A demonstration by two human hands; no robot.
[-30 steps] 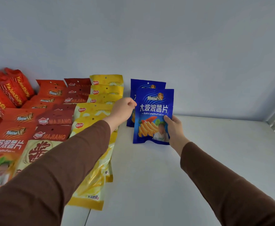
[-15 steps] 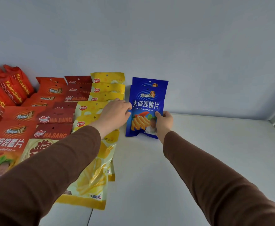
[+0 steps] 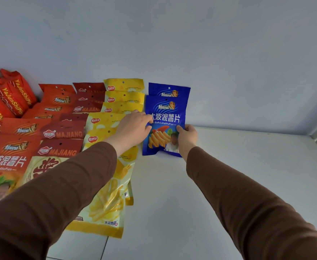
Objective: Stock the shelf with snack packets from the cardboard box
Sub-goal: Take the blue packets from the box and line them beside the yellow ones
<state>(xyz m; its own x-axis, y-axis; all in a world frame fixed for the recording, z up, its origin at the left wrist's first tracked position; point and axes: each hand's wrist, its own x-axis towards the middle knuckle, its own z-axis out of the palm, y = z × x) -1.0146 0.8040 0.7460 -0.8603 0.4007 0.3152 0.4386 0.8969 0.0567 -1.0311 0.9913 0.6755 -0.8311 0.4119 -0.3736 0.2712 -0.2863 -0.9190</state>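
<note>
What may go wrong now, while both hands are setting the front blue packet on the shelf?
1. The front blue packet leans on the rear blue packet; once the right hand releases its lower corner, it may slide forward and fall flat.
2. The left hand reaches over the yellow packets; drawing back, the sleeve might drag them out of their row.
3. The rear blue packet seems to lean on the wall, so a push could tip both.

Front blue packet (image 3: 166, 117) hides most of rear blue packet (image 3: 169, 90).
</note>
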